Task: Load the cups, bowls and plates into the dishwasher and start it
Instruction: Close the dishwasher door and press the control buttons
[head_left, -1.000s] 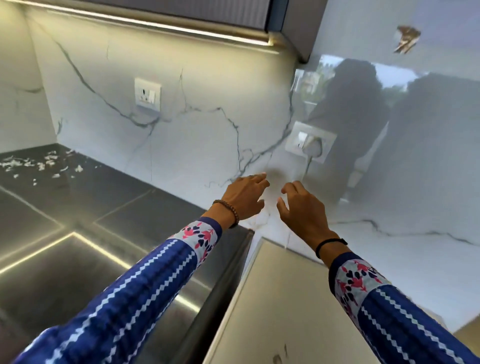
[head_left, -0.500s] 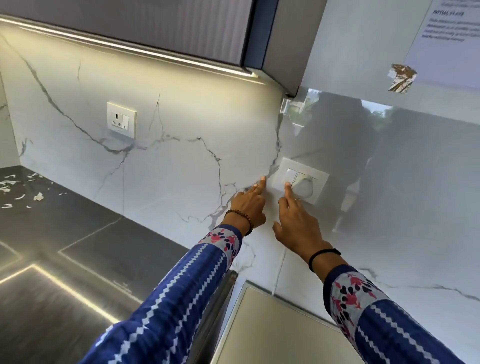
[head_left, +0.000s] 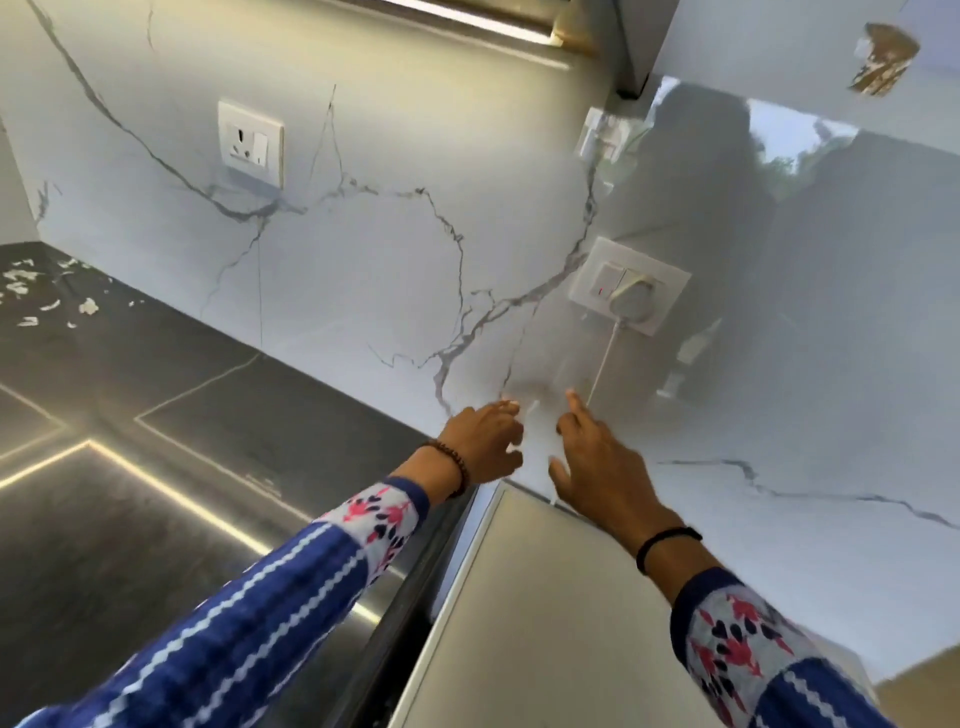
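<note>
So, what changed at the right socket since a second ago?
The left hand and right hand rose to the switch, the right finger touched it, then both dropped below, holding nothing. The switch now shows a red mark. The plug stays in.

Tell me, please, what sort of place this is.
Most likely a home kitchen: a marble-look backsplash with a wall socket, a dark countertop below it, and an under-cabinet light strip.
</note>
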